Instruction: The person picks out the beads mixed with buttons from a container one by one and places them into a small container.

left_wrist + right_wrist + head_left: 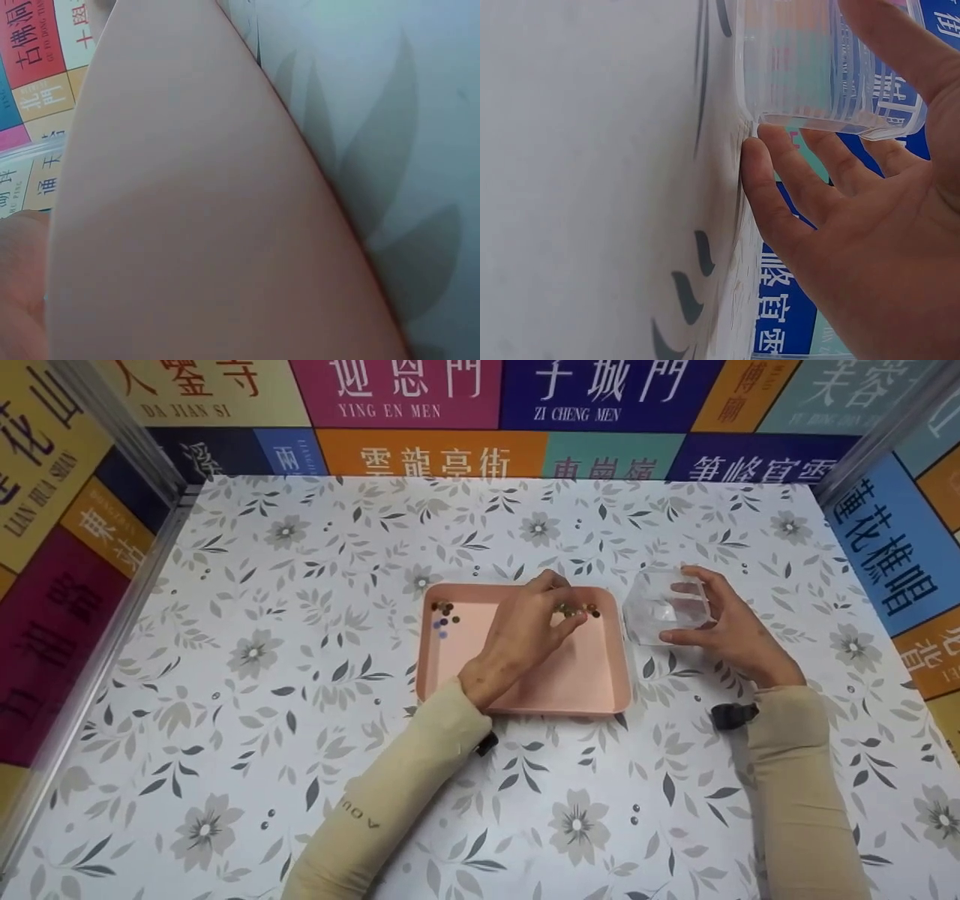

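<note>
Picking beads (577, 612) from the pink tray (525, 690) on the bench (300, 585) appears under way: several are pinched by the left hand (525, 634), while a clear cup (664, 611) is gripped, tilted, by the right hand (731, 630) just beside. A short carry to the cup's mouth seems called for next.

One pink tray (592, 690), one clear plastic container (664, 607), two clusters of small beads (444, 615), two hands (525, 634)
</note>
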Motion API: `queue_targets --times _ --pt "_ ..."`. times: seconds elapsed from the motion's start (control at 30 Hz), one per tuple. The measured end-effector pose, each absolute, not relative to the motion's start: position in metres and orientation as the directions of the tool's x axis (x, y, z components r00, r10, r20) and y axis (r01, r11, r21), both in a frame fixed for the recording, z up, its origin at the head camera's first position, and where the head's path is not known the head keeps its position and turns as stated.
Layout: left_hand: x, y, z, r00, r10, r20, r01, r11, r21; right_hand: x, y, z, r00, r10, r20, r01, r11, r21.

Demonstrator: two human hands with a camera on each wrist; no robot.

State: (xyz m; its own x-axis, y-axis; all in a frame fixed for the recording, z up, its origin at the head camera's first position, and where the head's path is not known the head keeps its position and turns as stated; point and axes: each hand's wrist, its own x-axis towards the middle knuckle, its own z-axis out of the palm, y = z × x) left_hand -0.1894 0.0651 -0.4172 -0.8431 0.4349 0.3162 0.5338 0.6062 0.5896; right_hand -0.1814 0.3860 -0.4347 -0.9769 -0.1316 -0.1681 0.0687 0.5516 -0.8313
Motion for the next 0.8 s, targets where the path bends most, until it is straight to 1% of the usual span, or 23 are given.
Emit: queue_targets --times 0.2,0.8 --pt "-0.190 0.067 -0.417 -0.841 0.435 0.322 0.539 0.612 0.580 -0.181 0.385 -0.434 -0.977 -0.138 -0.160 0.058 0.552 -0.832" --pt "-0.189 0.080 -0.419 -0.849 0.432 0.304 0.521 0.590 0.617 -0.181 0.388 -0.436 -0.977 -0.128 -0.173 0.075 0.554 -0.829"
